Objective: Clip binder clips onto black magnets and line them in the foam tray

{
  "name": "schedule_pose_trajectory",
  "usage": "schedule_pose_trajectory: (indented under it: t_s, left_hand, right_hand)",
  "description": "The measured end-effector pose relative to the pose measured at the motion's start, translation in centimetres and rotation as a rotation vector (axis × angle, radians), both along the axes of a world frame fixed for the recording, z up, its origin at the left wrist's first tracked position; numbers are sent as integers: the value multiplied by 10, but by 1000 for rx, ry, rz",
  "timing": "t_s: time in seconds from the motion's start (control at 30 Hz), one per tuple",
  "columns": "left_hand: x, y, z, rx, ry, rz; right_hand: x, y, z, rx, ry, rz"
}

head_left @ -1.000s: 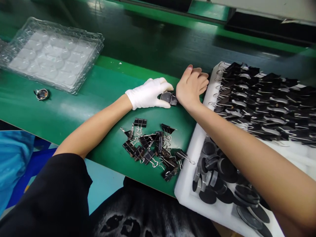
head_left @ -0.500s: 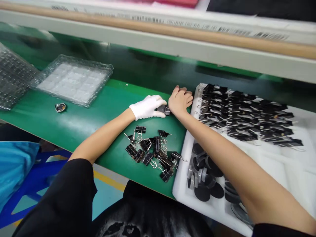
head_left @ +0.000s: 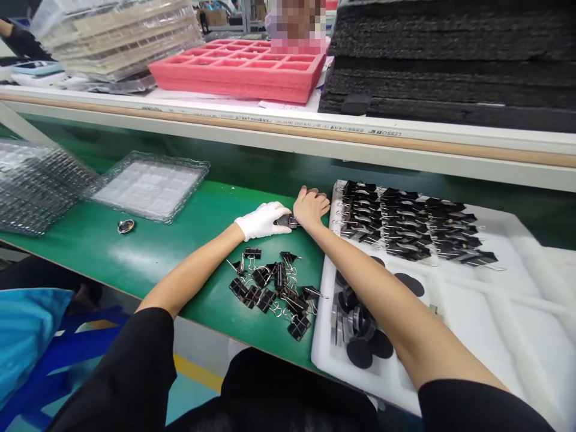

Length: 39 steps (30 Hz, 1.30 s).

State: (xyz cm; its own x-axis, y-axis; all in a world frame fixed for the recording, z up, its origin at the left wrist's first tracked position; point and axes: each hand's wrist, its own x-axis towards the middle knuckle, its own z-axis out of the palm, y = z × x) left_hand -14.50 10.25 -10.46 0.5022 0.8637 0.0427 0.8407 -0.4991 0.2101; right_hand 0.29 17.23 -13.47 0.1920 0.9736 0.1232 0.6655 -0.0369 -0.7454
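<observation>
My left hand (head_left: 262, 219), in a white glove, pinches a small dark round part (head_left: 286, 221) on the green belt. My bare right hand (head_left: 310, 207) is curled over the same part from the right, fingers closed against it. Just below the hands lies a loose heap of black binder clips (head_left: 275, 288). A white foam tray (head_left: 495, 300) on the right carries rows of clipped parts (head_left: 405, 225) at its far end and several black discs (head_left: 360, 330) near my right forearm.
A clear blister tray (head_left: 150, 186) and a stack of clear trays (head_left: 31, 186) lie at the left, with a small round metal piece (head_left: 126, 226) in front. A shelf above holds a pink foam tray (head_left: 238, 69) and black foam sheets (head_left: 450, 54). A person sits beyond.
My head has tilted up, so the shelf and the person beyond have come into view. Both hands have stayed together on the small part.
</observation>
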Motion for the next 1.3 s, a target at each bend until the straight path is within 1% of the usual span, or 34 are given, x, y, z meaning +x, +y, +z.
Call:
schedule_pose_trajectory:
  t_s: [0.17,0.3,0.4,0.47,0.5,0.53,0.57,0.6,0.63,0.67,0.7,0.73,0.77,0.83,0.9,0.93,1.0,1.03,1.1,1.17,1.2,1.3]
  left_hand:
    - [2,0,-2,5,1,10]
    - [4,-3,0,16,2,21]
    - [5,-8,4,39,24,19]
    - [5,-12,8,73,57,54]
    - [4,-15,10,96,79,104]
    - [3,-17,11,119,103,173]
    - [0,-18,13,140,129,251]
    - [-3,-19,14,151,154,327]
    - [-7,-20,16,147,175,391]
    - [-11,-20,18,133,189,433]
    - [-16,-21,20,117,196,441]
    - [-20,-21,22,108,202,416]
    - [-25,-22,24,105,212,362]
    - [-33,-23,28,113,249,200]
    - [-37,-25,31,94,282,69]
    - [-38,-27,32,70,287,49]
    - [-36,-29,34,48,303,77]
    - [-35,-29,34,61,319,100]
    - [-32,-29,35,154,355,113]
    - [-31,-28,34,265,360,71]
    - [-32,-28,33,293,355,39]
    - [-34,-27,31,277,373,-15]
  right_hand:
    - [3,-8,11,-72,-74,45]
    - [4,-14,22,-126,-76,55]
    - [8,-15,37,-109,-64,82]
    - [16,-21,52,-47,-64,137]
    - [23,-25,60,3,-75,204]
    - [31,-32,67,41,-101,304]
    - [40,-40,73,48,-141,431]
    - [50,-49,78,15,-190,574]
    - [59,-59,80,-53,-243,712]
    - [66,-70,79,-140,-291,824]
    - [73,-80,77,-226,-323,897]
    - [77,-89,73,-289,-336,945]
    - [80,-96,68,-321,-334,979]
    - [81,-101,59,-322,-331,995]
    - [80,-95,56,-294,-341,967]
    - [79,-88,57,-276,-351,944]
    - [78,-69,62,-252,-365,911]
    - [77,-60,64,-249,-367,914]
    - [72,-43,68,-242,-381,934]
    - [64,-32,70,-236,-406,960]
    - [59,-28,70,-234,-421,967]
    - [44,-23,67,-228,-453,963]
